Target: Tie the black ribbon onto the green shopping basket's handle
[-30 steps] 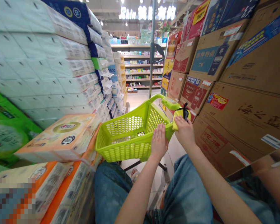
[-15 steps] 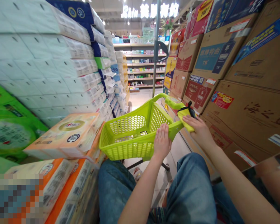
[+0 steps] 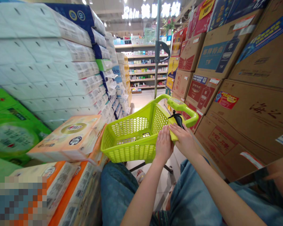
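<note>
A lime-green shopping cart [image 3: 129, 150] with a perforated basket stands at an angle before my knees. My left hand [image 3: 164, 145] is closed over the near side rim of its basket, fingers together and thumb hidden. My right hand [image 3: 182, 135] presses a yellow cloth [image 3: 172, 121] with black trim and a dark strap-like part against the same rim. The cloth lies right beside my left fingers. To the right of it the cart's handle [image 3: 192, 116] curves round, untouched by either hand. The bottom of the basket shows through its holes.
Stacked tissue packs [image 3: 75, 64] wall the left side, with an orange tissue pack [image 3: 68, 135] close to the basket. Large cardboard cartons [image 3: 252, 110] rise on the right. A metal pole [image 3: 156, 75] stands behind the cart, and stocked shelves [image 3: 146, 64] are farther back.
My right hand has slid the yellow cloth leftward from the handle's corner along the rim, up against my left hand. The left hand has stayed on the rim.
</note>
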`<state>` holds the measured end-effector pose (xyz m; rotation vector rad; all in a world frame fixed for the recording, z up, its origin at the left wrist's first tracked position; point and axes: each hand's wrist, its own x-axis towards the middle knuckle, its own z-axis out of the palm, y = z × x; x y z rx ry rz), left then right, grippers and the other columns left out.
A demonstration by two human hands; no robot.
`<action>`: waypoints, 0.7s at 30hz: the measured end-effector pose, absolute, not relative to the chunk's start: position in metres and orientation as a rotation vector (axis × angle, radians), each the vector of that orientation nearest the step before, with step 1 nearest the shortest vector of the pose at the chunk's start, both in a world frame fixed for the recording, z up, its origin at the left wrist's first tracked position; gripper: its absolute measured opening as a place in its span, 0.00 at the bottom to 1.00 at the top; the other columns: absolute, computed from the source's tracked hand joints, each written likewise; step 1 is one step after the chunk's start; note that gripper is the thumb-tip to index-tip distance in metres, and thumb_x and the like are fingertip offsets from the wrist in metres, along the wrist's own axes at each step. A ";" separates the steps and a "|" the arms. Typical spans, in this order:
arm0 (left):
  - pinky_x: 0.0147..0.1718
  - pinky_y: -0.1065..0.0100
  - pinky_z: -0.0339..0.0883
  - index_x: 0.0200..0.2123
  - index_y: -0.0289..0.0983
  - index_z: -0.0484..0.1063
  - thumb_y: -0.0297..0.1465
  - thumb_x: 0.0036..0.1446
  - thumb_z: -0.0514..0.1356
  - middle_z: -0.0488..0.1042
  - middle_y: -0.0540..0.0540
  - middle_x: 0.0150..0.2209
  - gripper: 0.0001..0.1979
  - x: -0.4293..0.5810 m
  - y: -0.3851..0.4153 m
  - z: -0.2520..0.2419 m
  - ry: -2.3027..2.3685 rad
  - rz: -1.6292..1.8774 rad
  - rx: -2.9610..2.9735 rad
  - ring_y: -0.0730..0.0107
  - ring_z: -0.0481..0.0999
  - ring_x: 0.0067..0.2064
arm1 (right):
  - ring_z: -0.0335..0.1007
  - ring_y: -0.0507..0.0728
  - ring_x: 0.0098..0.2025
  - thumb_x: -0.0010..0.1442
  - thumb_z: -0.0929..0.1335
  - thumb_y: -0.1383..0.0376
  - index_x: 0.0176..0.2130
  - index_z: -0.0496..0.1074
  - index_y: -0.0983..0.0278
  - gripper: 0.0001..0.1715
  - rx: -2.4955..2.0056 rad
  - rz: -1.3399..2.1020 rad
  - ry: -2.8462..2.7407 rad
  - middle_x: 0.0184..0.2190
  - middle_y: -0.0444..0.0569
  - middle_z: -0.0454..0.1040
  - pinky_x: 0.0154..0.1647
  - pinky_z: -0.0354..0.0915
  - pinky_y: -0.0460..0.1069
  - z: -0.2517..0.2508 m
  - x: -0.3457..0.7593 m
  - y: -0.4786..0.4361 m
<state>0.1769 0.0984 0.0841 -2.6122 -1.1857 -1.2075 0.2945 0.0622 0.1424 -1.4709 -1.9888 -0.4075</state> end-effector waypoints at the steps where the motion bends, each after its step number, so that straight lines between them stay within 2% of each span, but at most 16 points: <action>1: 0.69 0.50 0.51 0.70 0.28 0.44 0.27 0.59 0.53 0.55 0.35 0.70 0.38 0.177 0.098 0.085 -1.185 -1.201 -2.613 0.56 0.49 0.73 | 0.65 0.59 0.64 0.47 0.60 0.80 0.59 0.70 0.63 0.42 -1.427 -0.396 -2.042 0.60 0.50 0.72 0.69 0.52 0.63 0.143 0.303 0.060; 5: 0.69 0.52 0.51 0.70 0.30 0.44 0.26 0.59 0.53 0.55 0.37 0.71 0.38 0.176 0.096 0.089 -1.189 -1.191 -2.608 0.58 0.50 0.72 | 0.64 0.58 0.65 0.48 0.60 0.80 0.62 0.67 0.59 0.44 -1.365 -0.440 -2.133 0.62 0.48 0.71 0.69 0.53 0.63 0.152 0.353 0.058; 10: 0.69 0.52 0.51 0.70 0.30 0.43 0.27 0.61 0.53 0.54 0.38 0.71 0.37 0.176 0.096 0.090 -1.185 -1.192 -2.607 0.57 0.49 0.73 | 0.67 0.62 0.63 0.52 0.63 0.76 0.57 0.72 0.61 0.34 -1.541 -0.546 -1.825 0.58 0.51 0.74 0.66 0.58 0.65 0.167 0.391 0.069; 15: 0.69 0.51 0.50 0.70 0.30 0.44 0.26 0.60 0.52 0.54 0.37 0.71 0.36 0.177 0.097 0.089 -1.195 -1.212 -2.612 0.58 0.48 0.73 | 0.66 0.64 0.64 0.50 0.63 0.78 0.57 0.71 0.65 0.36 -1.635 -0.569 -1.755 0.58 0.54 0.74 0.67 0.55 0.65 0.157 0.346 0.074; 21: 0.69 0.50 0.52 0.69 0.27 0.44 0.26 0.57 0.54 0.57 0.33 0.69 0.39 0.176 0.098 0.085 -1.192 -1.195 -2.620 0.56 0.49 0.73 | 0.66 0.61 0.64 0.49 0.61 0.79 0.58 0.71 0.65 0.38 -1.485 -0.466 -1.948 0.59 0.52 0.73 0.69 0.53 0.63 0.139 0.289 0.063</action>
